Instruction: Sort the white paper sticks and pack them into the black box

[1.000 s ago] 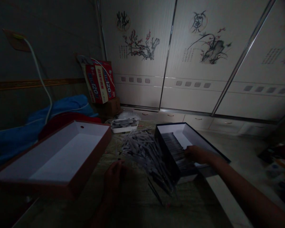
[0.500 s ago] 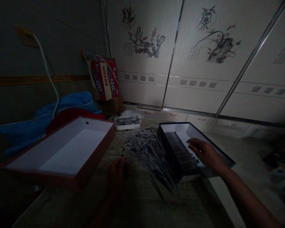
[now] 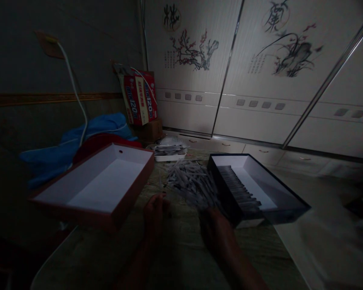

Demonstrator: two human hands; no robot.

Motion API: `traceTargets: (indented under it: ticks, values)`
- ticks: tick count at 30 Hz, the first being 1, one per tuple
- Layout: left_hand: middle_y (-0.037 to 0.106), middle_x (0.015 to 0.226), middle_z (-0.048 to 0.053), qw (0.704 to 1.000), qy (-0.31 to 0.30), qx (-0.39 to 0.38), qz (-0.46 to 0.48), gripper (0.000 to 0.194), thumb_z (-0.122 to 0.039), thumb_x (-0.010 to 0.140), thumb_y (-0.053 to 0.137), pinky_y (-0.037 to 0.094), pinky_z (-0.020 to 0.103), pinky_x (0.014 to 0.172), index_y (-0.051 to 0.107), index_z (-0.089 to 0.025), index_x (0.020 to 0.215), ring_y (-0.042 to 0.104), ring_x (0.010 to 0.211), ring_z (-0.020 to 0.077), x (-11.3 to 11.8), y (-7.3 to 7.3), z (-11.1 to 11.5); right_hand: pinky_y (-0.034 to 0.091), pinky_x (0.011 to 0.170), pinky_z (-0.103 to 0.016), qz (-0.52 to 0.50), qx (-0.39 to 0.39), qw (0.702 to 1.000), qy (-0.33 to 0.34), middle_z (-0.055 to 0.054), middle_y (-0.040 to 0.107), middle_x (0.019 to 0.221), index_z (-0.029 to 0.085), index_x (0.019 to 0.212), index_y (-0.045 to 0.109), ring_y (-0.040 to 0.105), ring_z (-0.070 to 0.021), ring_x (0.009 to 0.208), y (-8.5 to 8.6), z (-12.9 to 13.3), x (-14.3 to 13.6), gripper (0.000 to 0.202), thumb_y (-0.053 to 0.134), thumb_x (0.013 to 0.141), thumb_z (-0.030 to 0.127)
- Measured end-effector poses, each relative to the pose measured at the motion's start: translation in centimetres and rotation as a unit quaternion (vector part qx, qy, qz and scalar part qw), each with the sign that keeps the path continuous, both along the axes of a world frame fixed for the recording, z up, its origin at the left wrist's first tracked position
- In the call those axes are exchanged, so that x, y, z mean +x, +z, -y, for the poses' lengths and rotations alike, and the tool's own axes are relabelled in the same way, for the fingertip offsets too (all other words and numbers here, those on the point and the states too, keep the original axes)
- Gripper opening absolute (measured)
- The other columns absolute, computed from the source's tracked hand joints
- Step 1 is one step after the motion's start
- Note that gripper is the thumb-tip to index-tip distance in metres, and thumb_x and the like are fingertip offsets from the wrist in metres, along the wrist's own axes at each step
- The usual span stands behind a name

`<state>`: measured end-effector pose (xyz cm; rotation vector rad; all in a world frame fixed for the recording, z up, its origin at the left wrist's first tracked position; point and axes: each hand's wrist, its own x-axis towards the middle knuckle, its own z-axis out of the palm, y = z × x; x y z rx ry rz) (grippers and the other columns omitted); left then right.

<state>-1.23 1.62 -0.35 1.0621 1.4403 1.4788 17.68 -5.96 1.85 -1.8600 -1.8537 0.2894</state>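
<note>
Your right hand (image 3: 216, 231) is at the near end of the pen pile (image 3: 193, 181), back of hand up, fingers curled down. Blurred + dark, so can't tell if it's gripping a pen or just touching. Your left hand (image 3: 154, 211) is over the table (image 3: 181, 251), just left of the pile, fingers bent in w/ thumb side up. Smth tiny and dark shows at the fingertips; can't tell if it's pinched.

Pile = loose slim rods, pen-like, greyish w/ a dull plastic sheen, crisscrossed mid-table btwn the two boxes. More of the same kind sit in the dark box (image 3: 274, 185) on the right: a pen row (image 3: 237, 187), side by side along its left wall, dark and tidy. Box is rectangular, open-top, smooth whitish lining, rest of floor bare.

On the left, red-brown box (image 3: 93, 191), also rectangular, stiff sides, pale smooth inside, small round hole in far wall. Far side: shallow white tray (image 3: 171, 158), rounded corners, w/ more thin rods + crinkly clear plastic (image 3: 172, 141) behind. Tabletop looks streaky, grey-green, stone- or wood-like; too dim to say which.
</note>
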Motion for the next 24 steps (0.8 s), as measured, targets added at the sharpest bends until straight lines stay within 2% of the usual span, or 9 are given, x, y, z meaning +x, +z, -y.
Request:
traceTargets:
  ticks: [4,7,16,24]
  values:
    - [0.061,0.055,0.000,1.000,-0.004,0.007,0.008,0.034,-0.046,0.071,0.053,0.044,0.023,0.046,0.064,-0.015,0.081,0.055,0.050,0.0143,0.1,0.0,0.2,0.037,0.066,-0.024,0.117,-0.007,0.993,-0.036,-0.008,0.061,0.089,0.018,0.088,0.059,0.056,-0.0176,0.082,0.0,-2.4,-0.7,0.017,0.043,0.083,0.018]
    - [0.060,0.055,0.001,1.000,-0.006,0.014,0.004,0.033,-0.044,0.070,0.054,0.043,0.023,0.046,0.064,-0.014,0.079,0.054,0.049,0.0140,0.3,0.1,0.2,0.038,0.065,-0.026,0.160,-0.015,0.986,-0.049,-0.009,0.060,0.088,0.017,0.087,0.059,0.056,-0.0192,0.082,0.1,-3.5,-1.1,0.017,0.043,0.083,0.019]
    - [0.059,0.055,0.000,1.000,-0.022,0.014,-0.005,0.032,-0.044,0.070,0.053,0.039,0.021,0.041,0.063,-0.014,0.077,0.049,0.044,0.0114,0.8,0.3,0.3,0.038,0.075,-0.033,0.183,0.019,0.982,-0.043,-0.011,0.058,0.092,0.017,0.093,0.060,0.052,-0.0243,0.092,-0.4,-5.9,-1.9,0.021,0.044,0.081,0.016]
    - [0.060,0.055,0.001,0.999,-0.017,0.020,-0.029,0.029,-0.041,0.070,0.055,0.042,0.022,0.045,0.063,-0.015,0.077,0.054,0.047,0.0134,0.8,0.0,0.2,0.038,0.072,-0.032,0.119,0.033,0.992,-0.034,-0.008,0.058,0.087,0.020,0.080,0.060,0.052,-0.0233,0.086,0.7,-4.4,-1.1,0.016,0.044,0.081,0.019]
